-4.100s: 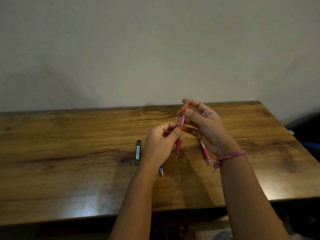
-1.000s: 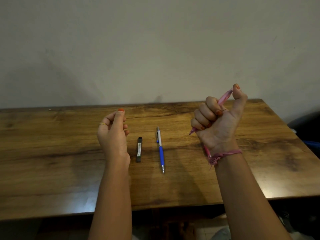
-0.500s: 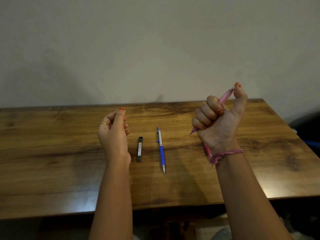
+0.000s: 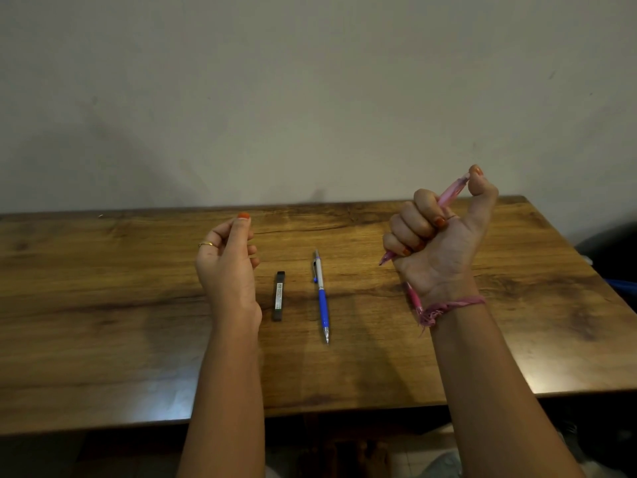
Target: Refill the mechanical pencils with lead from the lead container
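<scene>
Right hand grip: the right hand point(image 4: 436, 243) is raised above the worktop in a closed fist around a pink mechanical pencil point(image 4: 451, 192); the fingers wrap the barrel and the thumb presses on its upper end, while the tip pokes out below the little finger, pointing down and left.
Left hand grip: the left hand point(image 4: 225, 262) is lifted too, fingers loosely curled, thumb resting against the fingertips; whether anything is pinched there cannot be told.
Wrist and ring: a pink thread band point(image 4: 448, 307) circles the right wrist; a gold ring point(image 4: 205, 244) sits on a left finger.
Second pink pencil: another pink pencil point(image 4: 413, 298) lies on the worktop, mostly hidden behind the right wrist.
Blue pencil: a blue and silver mechanical pencil point(image 4: 321, 295) lies flat between the two hands, tip toward the person.
Lead container: the slim black lead container point(image 4: 279, 295) lies just left of the blue pencil, parallel to it, apart from both hands.
Worktop: a brown wood-grain worktop point(image 4: 103, 305), its far edge against the wall.
Room: a plain pale wall point(image 4: 310, 98); something dark stands past the right edge.
Change: half a second ago the hands were posed almost the same; four seconds ago both hands met at the centre on the pink pencil, covering most of the blue one.
</scene>
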A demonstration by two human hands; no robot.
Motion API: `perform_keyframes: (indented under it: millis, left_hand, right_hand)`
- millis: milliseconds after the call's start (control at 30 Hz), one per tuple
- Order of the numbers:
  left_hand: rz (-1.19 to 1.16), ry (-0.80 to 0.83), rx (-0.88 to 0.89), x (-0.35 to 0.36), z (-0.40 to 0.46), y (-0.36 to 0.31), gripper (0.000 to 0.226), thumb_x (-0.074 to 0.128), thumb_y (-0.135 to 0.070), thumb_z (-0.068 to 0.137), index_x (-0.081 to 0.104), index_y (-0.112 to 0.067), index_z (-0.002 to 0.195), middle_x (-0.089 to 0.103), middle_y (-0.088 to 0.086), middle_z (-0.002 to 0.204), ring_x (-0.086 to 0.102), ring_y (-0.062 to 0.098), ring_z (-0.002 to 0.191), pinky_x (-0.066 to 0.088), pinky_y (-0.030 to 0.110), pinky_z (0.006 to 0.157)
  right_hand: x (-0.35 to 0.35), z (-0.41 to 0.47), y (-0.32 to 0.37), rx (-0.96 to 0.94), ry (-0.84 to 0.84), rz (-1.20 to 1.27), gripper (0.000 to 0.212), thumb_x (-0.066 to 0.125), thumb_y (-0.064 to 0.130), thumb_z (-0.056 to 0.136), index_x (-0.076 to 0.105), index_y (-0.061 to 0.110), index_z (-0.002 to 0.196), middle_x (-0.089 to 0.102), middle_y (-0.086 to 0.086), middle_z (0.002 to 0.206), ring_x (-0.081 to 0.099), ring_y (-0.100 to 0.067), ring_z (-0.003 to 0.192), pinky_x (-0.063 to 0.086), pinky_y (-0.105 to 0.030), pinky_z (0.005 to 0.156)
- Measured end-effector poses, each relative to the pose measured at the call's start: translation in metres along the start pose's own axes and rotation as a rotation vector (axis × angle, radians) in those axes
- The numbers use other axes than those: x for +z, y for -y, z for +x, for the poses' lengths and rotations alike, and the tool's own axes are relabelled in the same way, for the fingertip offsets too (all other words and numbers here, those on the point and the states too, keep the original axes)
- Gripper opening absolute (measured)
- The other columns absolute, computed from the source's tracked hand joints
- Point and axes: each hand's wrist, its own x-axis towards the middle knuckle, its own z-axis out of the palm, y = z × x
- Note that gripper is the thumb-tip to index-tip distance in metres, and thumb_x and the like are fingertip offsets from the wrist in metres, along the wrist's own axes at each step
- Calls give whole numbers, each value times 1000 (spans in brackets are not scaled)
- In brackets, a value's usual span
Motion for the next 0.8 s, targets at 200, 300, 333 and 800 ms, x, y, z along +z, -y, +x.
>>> perform_keyframes:
  millis: [200,300,333,800]
  left_hand:
    - [2,6,-1,-1,-1,0,7,70,-24,85,65,-25,80,62,-16,61,53,-2,56,44,14,49]
    - [1,10,1,-1,-1,-1,7,70,-24,85,65,-25,79,62,-15,63,53,-2,56,44,14,49]
    - [0,10,0,-1,-1,-1,8,70,-24,85,65,-25,79,62,-15,63,53,-2,57,44,14,49]
    - [1,11,-8,0,-1,0,8,70,-24,84,65,-26,79,62,-16,61,52,-2,55,43,14,47]
  right_hand:
    - [0,0,0,-10,11,-5,56,37,69,79,32,24,46,22,9,41,13,-9,40,13,-23,40]
    - [0,0,0,-1,4,13,59,35,69,82,32,24,46,22,9,42,13,-9,40,13,-23,39]
    - [0,0,1,2,1,18,60,34,70,83,31,24,46,22,9,42,13,-9,40,13,-24,39]
    - [1,-1,-1,-14,8,-3,57,35,69,81,33,24,46,22,9,41,13,-9,40,14,-22,39]
